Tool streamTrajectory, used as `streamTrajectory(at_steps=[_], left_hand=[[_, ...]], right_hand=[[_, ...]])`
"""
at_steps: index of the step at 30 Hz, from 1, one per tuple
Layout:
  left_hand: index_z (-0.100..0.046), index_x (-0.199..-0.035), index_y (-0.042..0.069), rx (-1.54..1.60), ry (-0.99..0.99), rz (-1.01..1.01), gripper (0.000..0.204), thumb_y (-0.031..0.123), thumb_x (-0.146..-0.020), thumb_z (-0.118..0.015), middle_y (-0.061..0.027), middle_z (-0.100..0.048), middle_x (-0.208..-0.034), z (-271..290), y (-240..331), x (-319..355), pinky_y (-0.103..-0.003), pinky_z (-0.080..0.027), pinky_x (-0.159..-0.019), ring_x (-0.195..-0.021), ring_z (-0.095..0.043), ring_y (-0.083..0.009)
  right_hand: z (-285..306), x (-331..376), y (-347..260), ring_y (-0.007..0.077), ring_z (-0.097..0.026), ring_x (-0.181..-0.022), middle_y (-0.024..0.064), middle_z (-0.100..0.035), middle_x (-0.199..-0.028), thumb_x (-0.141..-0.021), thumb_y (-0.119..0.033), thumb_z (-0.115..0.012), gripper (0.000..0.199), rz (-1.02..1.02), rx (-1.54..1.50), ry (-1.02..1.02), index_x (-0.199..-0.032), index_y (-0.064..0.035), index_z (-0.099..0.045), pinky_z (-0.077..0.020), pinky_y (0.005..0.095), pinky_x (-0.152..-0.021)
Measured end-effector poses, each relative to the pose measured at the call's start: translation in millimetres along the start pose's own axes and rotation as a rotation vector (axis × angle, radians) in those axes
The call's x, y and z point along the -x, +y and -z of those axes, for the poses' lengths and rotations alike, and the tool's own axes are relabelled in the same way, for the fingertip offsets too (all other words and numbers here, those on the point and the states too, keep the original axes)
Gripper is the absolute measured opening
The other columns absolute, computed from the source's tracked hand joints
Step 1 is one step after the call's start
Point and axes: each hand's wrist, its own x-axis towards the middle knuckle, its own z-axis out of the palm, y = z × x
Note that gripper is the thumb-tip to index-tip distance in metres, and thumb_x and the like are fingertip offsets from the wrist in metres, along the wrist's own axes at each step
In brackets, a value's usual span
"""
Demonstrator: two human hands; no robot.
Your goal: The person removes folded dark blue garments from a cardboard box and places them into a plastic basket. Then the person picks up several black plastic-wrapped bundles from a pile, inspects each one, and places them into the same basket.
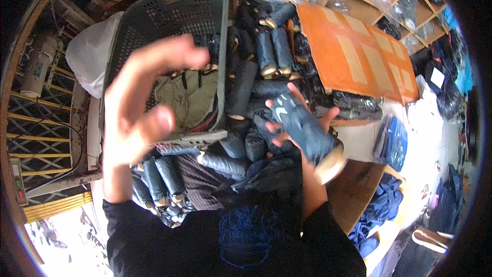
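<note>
My left hand (146, 95), blurred by motion, is raised over the left part of the basket. Its thumb and fingers are apart with nothing between them. In front of my right side, my right hand (329, 119) supports a dark blue rolled garment (302, 125) from beneath, its fingers spread around the sides. The roll lies tilted, with a pale, blurred end toward me and small white marks on the far part. Several similar denim rolls (272, 48) with pale ends are piled beyond and beneath my hands. Olive-green cloth (187, 95) lies inside the basket.
The tall dark green perforated plastic basket (221, 25) stands at left, next to a white plastic bag (92, 54). An orange cardboard sheet (328, 46) with tape strips leans at right. Below it are an open carton (353, 190) and dark blue cloth (379, 208). Wooden shelves (382, 7) line the back.
</note>
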Motion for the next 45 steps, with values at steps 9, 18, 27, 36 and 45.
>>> streamTrajectory(at_steps=[9, 18, 27, 36, 45], left_hand=[[-0.063, -0.107, 0.006, -0.186, -0.096, 0.329, 0.030, 0.002, -0.077, -0.065, -0.0075, -0.063, -0.093, -204, -95, 129, -0.040, -0.044, -0.083, -0.094, -0.060, -0.0255], [-0.052, -0.121, 0.012, -0.822, -0.281, 0.066, 0.059, 0.031, -0.070, -0.076, -0.0098, -0.046, -0.124, -252, -159, 111, -0.057, -0.027, -0.103, -0.116, -0.042, -0.0301], [-0.066, -0.083, 0.005, -0.491, 0.000, 0.108, 0.010, 0.011, -0.076, -0.071, -0.0058, -0.061, -0.081, -234, -165, 107, -0.037, -0.044, -0.075, -0.078, -0.058, -0.0255], [-0.060, -0.081, -0.001, 0.308, 0.385, 0.581, 0.012, 0.004, -0.082, -0.071, -0.0037, -0.062, -0.073, -230, -90, 93, -0.025, -0.048, -0.067, -0.069, -0.059, -0.0090], [-0.060, -0.091, 0.001, -0.164, 0.071, 0.245, 0.019, -0.006, -0.075, -0.065, -0.0078, -0.059, -0.076, -186, -61, 83, -0.028, -0.048, -0.062, -0.064, -0.058, -0.0160]], right_hand=[[34, 140, 28, 0.0171, -0.051, -0.062, 0.0232, -0.046, -0.117, -0.089, -0.056, -0.052, 0.077, 0.246, 0.153, 0.167, -0.143, -0.0077, -0.027, -0.0426, 0.0243, -0.042], [55, 153, 27, 0.0383, -0.061, -0.103, 0.0202, -0.060, -0.117, -0.087, -0.065, -0.046, 0.083, 0.258, -0.325, 0.516, -0.125, 0.0083, -0.045, -0.0532, 0.0486, -0.084], [39, 127, 40, 0.0216, -0.055, -0.059, 0.0200, -0.062, -0.089, -0.089, -0.052, -0.050, 0.063, 0.101, -0.014, 0.348, -0.119, 0.0042, -0.046, -0.0479, 0.0326, -0.051], [-41, 125, 28, 0.0176, -0.062, -0.062, 0.0124, -0.064, -0.086, -0.069, -0.035, -0.074, 0.078, -0.194, 0.647, 0.287, -0.130, 0.0027, -0.043, -0.0505, 0.0285, -0.054], [-52, 123, 23, 0.0211, -0.050, -0.115, 0.0141, -0.052, -0.126, -0.069, -0.024, -0.075, 0.086, -0.269, 0.793, 0.406, -0.141, 0.0013, -0.036, -0.0370, 0.0331, -0.100]])
